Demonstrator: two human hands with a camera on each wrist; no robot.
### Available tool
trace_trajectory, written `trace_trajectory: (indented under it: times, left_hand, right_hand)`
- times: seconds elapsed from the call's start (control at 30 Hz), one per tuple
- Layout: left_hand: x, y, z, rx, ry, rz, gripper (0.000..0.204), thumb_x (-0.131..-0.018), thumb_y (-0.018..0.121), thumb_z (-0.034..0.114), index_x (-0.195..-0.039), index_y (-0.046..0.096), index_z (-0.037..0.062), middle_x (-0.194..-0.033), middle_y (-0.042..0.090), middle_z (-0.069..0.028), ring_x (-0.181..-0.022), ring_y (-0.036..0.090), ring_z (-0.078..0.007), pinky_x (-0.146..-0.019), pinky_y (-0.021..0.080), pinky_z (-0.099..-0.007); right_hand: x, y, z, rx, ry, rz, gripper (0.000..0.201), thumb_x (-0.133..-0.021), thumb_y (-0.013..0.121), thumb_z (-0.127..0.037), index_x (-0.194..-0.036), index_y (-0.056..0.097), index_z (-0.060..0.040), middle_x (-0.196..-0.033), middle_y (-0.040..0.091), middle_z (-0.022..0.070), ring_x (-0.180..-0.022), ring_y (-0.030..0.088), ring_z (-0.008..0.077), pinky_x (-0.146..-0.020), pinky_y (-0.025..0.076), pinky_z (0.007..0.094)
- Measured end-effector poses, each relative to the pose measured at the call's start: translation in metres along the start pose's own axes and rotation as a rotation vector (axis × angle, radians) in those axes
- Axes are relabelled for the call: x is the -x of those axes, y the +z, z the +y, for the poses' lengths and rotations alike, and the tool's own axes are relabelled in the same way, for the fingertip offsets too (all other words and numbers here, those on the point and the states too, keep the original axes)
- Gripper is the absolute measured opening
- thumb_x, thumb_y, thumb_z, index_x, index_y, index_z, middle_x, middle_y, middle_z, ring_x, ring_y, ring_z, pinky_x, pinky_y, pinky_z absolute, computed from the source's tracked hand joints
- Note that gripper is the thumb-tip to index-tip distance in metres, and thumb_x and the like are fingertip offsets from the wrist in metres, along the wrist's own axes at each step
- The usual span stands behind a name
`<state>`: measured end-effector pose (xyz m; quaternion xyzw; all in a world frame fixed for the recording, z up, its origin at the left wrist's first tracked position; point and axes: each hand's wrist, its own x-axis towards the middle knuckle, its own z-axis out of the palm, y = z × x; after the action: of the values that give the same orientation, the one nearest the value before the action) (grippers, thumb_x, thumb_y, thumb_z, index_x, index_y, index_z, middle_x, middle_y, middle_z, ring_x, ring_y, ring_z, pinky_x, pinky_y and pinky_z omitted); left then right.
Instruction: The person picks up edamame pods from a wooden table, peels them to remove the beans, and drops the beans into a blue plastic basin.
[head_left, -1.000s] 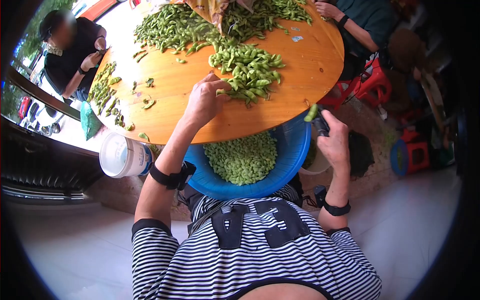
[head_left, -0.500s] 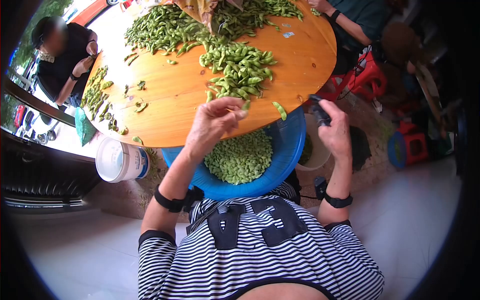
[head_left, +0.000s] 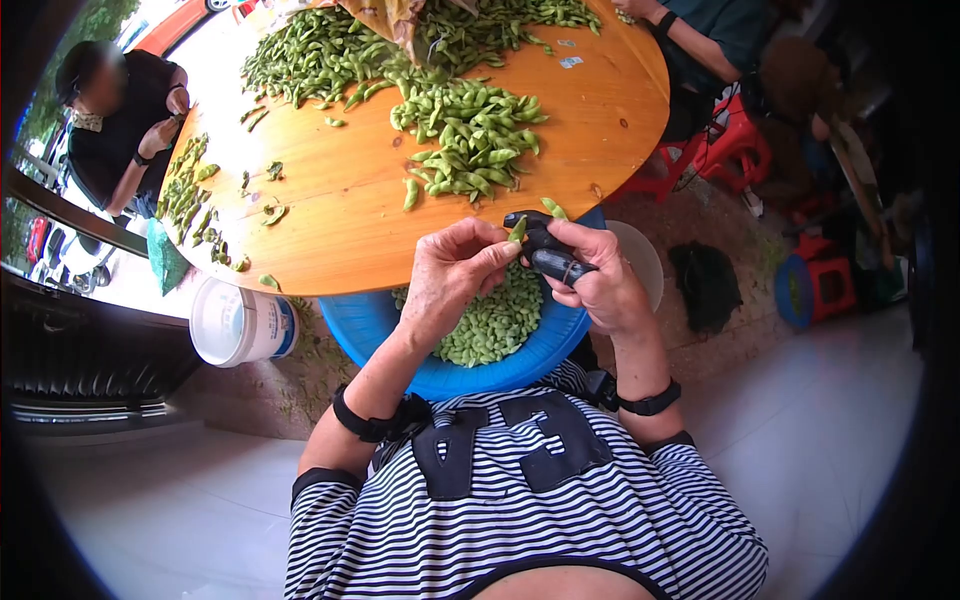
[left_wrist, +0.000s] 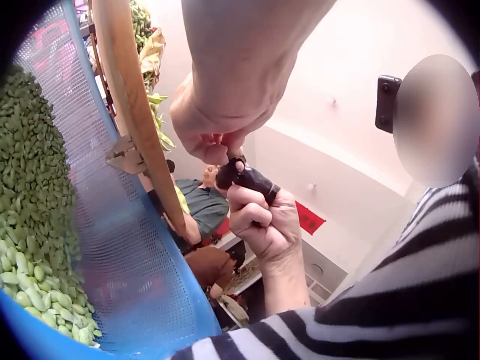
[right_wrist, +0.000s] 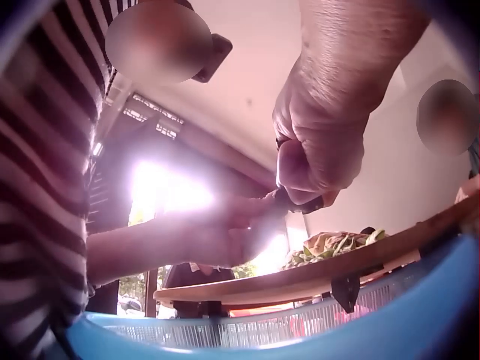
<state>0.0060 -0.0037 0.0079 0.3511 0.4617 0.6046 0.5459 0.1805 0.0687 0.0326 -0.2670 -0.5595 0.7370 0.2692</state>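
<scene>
My left hand (head_left: 455,270) pinches a green edamame pod (head_left: 518,230) between thumb and fingertips, above the near edge of the table. My right hand (head_left: 605,275) grips a black hand tool (head_left: 565,267), its fingers curled round the body. The tool's front end is right at the pod, and both hands come together over the blue basin (head_left: 375,368), which holds many shelled beans (head_left: 485,330). In the left wrist view, the black tool (left_wrist: 251,180) sits between the two hands; the pod is hidden there. Another pod (head_left: 553,208) shows just beyond my right index finger.
A pile of pods (head_left: 475,140) lies on the round wooden table (head_left: 340,235), with a larger heap (head_left: 320,60) behind it. A white bucket (head_left: 220,325) stands left, a pale bucket (head_left: 640,260) right. Two people sit across the table. Red stools (head_left: 735,150) stand at right.
My left hand has drawn a pod from the pile toward me and to the right. My right hand with the tool has moved left to meet it. The pod at the tool's tip earlier has come off.
</scene>
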Motion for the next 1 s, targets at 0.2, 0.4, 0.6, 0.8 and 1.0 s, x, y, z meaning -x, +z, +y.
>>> trace_trajectory:
  times: [0.2,0.4,0.6,0.8,1.0]
  left_hand:
    - [0.002,-0.002,-0.009,-0.100,0.102,0.098,0.007,-0.085,0.070,0.007,-0.085,0.066,0.0026,-0.071,0.062,0.0026,-0.063,0.055,-0.0046,-0.056,0.043,-0.0190]
    - [-0.006,-0.011,-0.016,-0.431,0.457,0.111,0.004,-0.086,0.068,0.005,-0.086,0.065,0.0021,-0.075,0.064,0.0004,-0.063,0.053,-0.0050,-0.056,0.042,-0.0199]
    - [-0.009,-0.021,-0.011,0.353,0.000,-0.077,0.009,-0.088,0.067,0.013,-0.087,0.066,0.0036,-0.072,0.061,-0.0001,-0.056,0.045,-0.0047,-0.048,0.031,-0.0187]
    - [-0.009,-0.011,-0.005,0.054,0.012,-0.001,0.011,-0.084,0.071,0.008,-0.091,0.063,0.0042,-0.069,0.058,0.0018,-0.052,0.048,-0.0050,-0.046,0.035,-0.0190]
    - [-0.015,-0.013,-0.017,-0.261,0.194,0.111,0.007,-0.086,0.068,0.006,-0.088,0.062,0.0035,-0.066,0.057,0.0030,-0.053,0.049,-0.0046,-0.047,0.038,-0.0192]
  right_hand:
    - [-0.009,-0.005,0.022,-0.173,-0.027,-0.073,0.044,-0.073,0.038,0.006,-0.112,0.059,0.0058,-0.070,0.045,-0.0034,-0.053,0.036,0.0019,-0.041,0.027,0.0174]
    - [-0.017,-0.004,0.030,-0.413,0.007,-0.128,0.046,-0.073,0.042,0.000,-0.117,0.057,0.0039,-0.076,0.050,-0.0018,-0.055,0.035,0.0026,-0.042,0.027,0.0153]
    - [-0.020,-0.003,0.027,-0.564,0.096,-0.180,0.045,-0.074,0.042,0.000,-0.115,0.057,0.0035,-0.078,0.052,-0.0005,-0.053,0.031,0.0029,-0.042,0.027,0.0142]
    - [-0.024,0.001,0.020,-0.257,0.054,-0.073,0.043,-0.076,0.040,0.004,-0.116,0.056,0.0039,-0.070,0.046,-0.0033,-0.052,0.034,0.0014,-0.040,0.027,0.0152]
    - [-0.019,0.011,0.019,-0.087,-0.012,-0.014,0.040,-0.080,0.044,0.006,-0.118,0.058,0.0034,-0.071,0.046,-0.0045,-0.054,0.041,0.0000,-0.041,0.030,0.0178]
